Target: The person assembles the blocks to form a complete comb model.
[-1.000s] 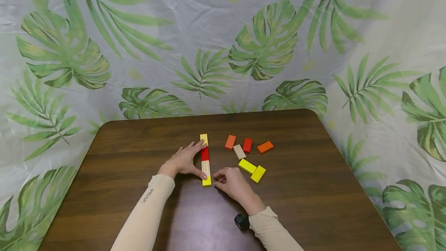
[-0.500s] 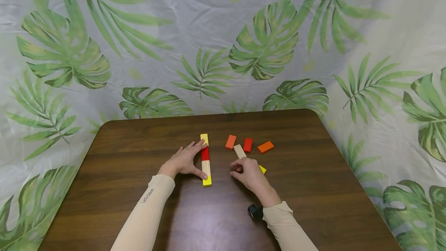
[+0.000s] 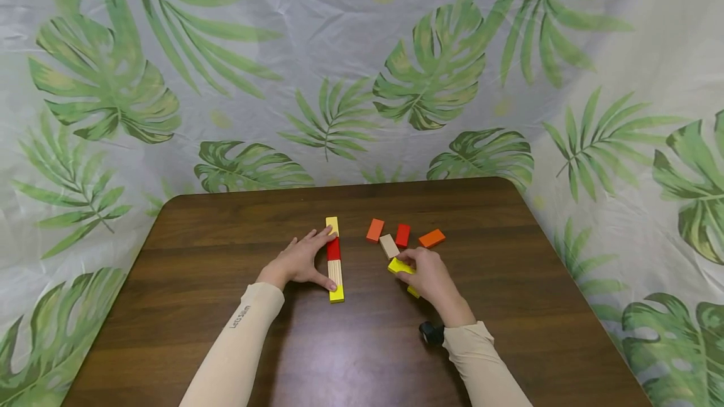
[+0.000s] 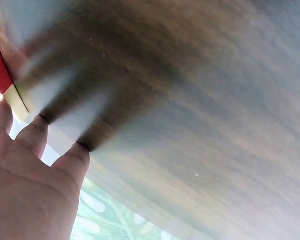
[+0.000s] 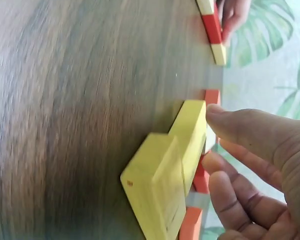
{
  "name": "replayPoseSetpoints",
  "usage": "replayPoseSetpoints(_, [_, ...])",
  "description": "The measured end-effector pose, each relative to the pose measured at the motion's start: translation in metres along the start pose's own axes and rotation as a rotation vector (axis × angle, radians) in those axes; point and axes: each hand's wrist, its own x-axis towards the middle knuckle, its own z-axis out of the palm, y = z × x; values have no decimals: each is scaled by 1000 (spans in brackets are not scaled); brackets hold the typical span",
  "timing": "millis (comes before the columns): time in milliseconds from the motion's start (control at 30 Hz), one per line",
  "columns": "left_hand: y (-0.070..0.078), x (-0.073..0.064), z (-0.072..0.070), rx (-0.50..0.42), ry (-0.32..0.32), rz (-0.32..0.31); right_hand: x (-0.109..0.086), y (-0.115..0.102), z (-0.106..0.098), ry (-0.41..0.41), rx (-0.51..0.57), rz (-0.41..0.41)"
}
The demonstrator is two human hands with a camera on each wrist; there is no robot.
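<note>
In the head view, several wooden blocks form a straight row, and my left hand [image 3: 302,260] lies spread along its left side. Its thumb touches the near yellow block [image 3: 336,295]; its index fingertip is by the far yellow block [image 3: 332,222]. Between these are a red block [image 3: 334,249] and narrow pale wooden strips [image 3: 335,269]. My right hand [image 3: 432,275] is at a loose yellow block [image 3: 398,266], thumb and index finger apart on either side of it. In the right wrist view, a second yellow block [image 5: 155,185] touches that one; a firm grip is not visible.
Behind the right hand lie a pale block [image 3: 389,245], a red block [image 3: 403,235] and two orange blocks, one left [image 3: 375,230] and one right [image 3: 432,238]. The dark wooden table [image 3: 226,225] ends before a leaf-patterned curtain [image 3: 339,49].
My right hand has moved right and away from the near end of the row to the loose yellow blocks. My left hand stays in place at the row.
</note>
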Motion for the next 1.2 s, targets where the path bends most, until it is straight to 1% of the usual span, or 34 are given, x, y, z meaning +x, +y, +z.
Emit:
replayPoseSetpoints(167, [0,0,0,-3,2,0,0,5,-3,-20,-52,10])
replayPoseSetpoints(333, [1,-1,-1,-7,0,1,-2,7,-3,-15,-109,27])
replayPoseSetpoints(467, [1,-1,-1,-12,2,4,-4,7,-2,-12,-129,44])
replayPoseSetpoints(667, [0,-2,-1,-18,5,4,-8,6,-2,-17,-155,42])
replayPoseSetpoints(867, [0,-2,0,-25,6,2,-10,4,-3,-32,-140,8])
replayPoseSetpoints(1200, [0,-1,0,-19,7,-3,-9,2,-2,-115,-125,-61])
